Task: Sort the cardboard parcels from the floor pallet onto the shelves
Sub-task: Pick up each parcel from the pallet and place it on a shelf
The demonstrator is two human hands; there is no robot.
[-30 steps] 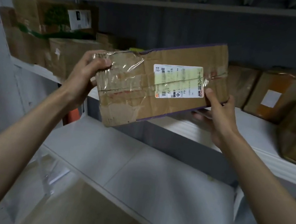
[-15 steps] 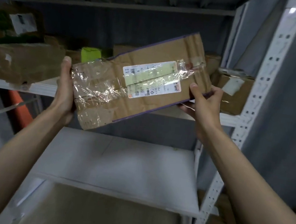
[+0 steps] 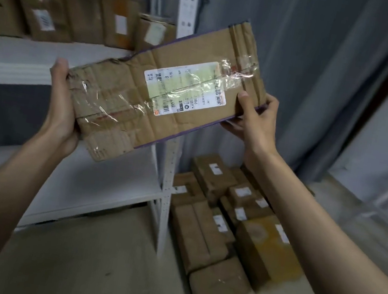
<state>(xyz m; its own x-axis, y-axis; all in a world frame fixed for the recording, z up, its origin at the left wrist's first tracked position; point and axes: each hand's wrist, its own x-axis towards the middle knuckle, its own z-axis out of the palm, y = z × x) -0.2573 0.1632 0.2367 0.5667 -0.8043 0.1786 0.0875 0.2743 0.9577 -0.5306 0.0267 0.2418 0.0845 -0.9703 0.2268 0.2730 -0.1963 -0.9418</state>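
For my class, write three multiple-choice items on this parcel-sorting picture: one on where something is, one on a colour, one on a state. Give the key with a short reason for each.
1. Where do the unsorted parcels lie?
A. On the floor, right of the shelf post
B. On the bare lower shelf
C. On a table

2. What colour is the edge trim of the held parcel?
A. Red
B. Purple
C. Green

3. How is the held parcel carried?
A. In one hand
B. Resting on a shelf
C. Gripped at each end by a hand, tilted

Key:
1 A: the pile of parcels sits on the floor beside the shelf post.
2 B: a purple line runs along the lower edge of the held parcel.
3 C: the left hand and right hand grip opposite ends, with the right end higher, clear of the shelves.
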